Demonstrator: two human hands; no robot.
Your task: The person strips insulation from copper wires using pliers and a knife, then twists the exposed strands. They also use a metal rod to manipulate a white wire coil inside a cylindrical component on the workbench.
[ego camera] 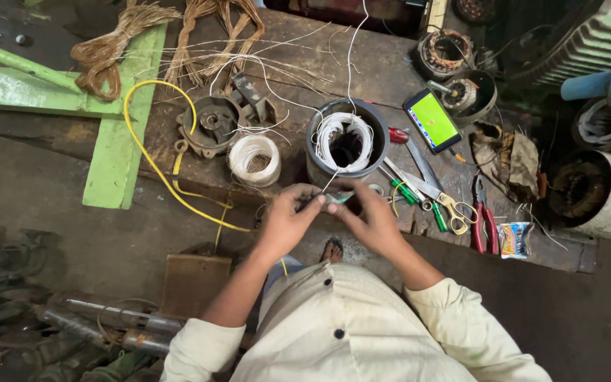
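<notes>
My left hand (288, 219) and my right hand (369, 216) meet at the near edge of a wooden workbench (390, 78). Between their fingertips they pinch a small grey-green piece (334, 199) joined to a thin white wire. That wire runs up into a round metal motor stator (346, 145) with white winding coils inside, standing just beyond my hands. What exactly the small piece is cannot be made out.
A coil of white wire (254, 159) and a motor end cover (210, 126) lie left of the stator, with a yellow cable (151, 159) looping off the bench. To the right are scissors (436, 194), red pliers (484, 223), screwdrivers, a lit phone (431, 120). Copper wire bundles (111, 46) lie at the back.
</notes>
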